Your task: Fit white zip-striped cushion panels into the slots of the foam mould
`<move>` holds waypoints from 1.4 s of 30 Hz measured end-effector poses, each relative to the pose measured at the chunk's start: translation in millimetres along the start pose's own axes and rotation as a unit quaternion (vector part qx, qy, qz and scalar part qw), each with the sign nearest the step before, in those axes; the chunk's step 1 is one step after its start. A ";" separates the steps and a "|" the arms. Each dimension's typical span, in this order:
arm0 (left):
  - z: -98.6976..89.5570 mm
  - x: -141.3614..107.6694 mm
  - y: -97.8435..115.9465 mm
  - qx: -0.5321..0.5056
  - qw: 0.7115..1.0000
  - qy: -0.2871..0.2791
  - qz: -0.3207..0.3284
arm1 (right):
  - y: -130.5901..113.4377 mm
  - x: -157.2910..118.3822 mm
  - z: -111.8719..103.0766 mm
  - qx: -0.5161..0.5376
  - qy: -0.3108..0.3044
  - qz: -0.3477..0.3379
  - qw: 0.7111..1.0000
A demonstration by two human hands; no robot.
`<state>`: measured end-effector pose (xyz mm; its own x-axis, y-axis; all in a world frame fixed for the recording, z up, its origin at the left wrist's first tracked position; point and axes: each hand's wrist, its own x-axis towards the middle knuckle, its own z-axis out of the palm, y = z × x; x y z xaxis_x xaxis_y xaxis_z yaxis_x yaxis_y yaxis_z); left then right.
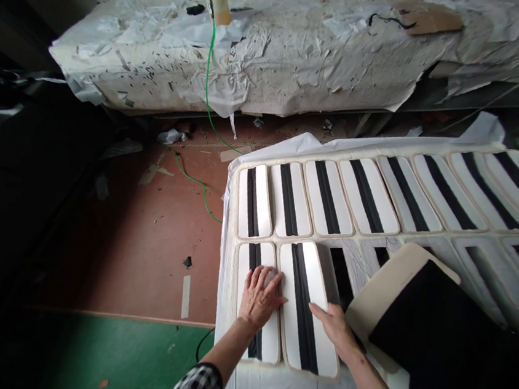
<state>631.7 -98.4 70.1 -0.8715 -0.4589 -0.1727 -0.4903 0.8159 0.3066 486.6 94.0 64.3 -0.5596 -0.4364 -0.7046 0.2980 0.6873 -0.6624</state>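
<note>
Smooth white panel (313, 275) with a black stripe, lower centre of the frame, long axis near-vertical.
My left grip (260, 296) lies open, fingertips at its left edge; my right grip (337, 330) touches its right edge, how closed I cannot tell. Top: bottle (221, 5) of amber liquid.

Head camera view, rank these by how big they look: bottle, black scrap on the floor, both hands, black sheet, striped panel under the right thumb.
Black sheet
Striped panel
Left hand and right hand: too alike to rank
Bottle
Black scrap
</note>
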 end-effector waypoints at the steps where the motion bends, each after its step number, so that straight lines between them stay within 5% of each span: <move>1: 0.3 -0.1 0.1 0.004 1.000 -0.001 0.001 | 0.0 0.5 0.2 -0.004 0.005 0.000 1.000; 8: 15.9 -3.7 5.1 0.037 0.997 -0.010 0.062 | 3.5 5.5 2.2 0.012 0.005 0.008 1.000; 14: 39.1 9.1 35.4 0.037 0.990 0.028 0.130 | -7.7 4.1 4.6 -0.011 0.039 -0.005 0.999; 20: 53.4 20.0 52.3 0.037 0.985 0.062 0.154 | -25.4 -26.0 2.9 -0.076 0.103 -0.042 0.991; 23: 53.1 19.9 53.9 0.033 0.985 0.076 0.153 | -29.2 -53.5 -25.6 -0.097 0.106 -0.085 0.986; 26: 51.8 19.7 55.8 0.038 0.983 0.086 0.155 | -28.6 -67.0 -85.1 -0.174 0.146 -0.175 0.958; 30: 52.4 20.5 58.5 0.060 0.980 0.095 0.166 | -24.2 -58.0 -175.0 -0.314 0.229 -0.203 0.899; 32: 53.6 21.1 59.4 0.071 0.978 0.097 0.168 | -24.9 -47.4 -203.4 -0.381 0.218 -0.188 0.879; 37: 53.3 21.9 62.3 0.094 0.975 0.100 0.173 | -49.4 -3.7 -214.3 -0.489 0.100 -0.169 0.850; 42: 53.1 20.6 71.4 0.095 0.980 0.093 0.148 | -73.5 39.4 -204.6 -0.533 0.077 -0.128 0.833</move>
<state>578.8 -30.9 38.8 -0.9689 -0.2350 0.0770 -0.2235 0.9654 0.1340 284.5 145.1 137.3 -0.6156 -0.6252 -0.4797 -0.6567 0.7435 -0.1263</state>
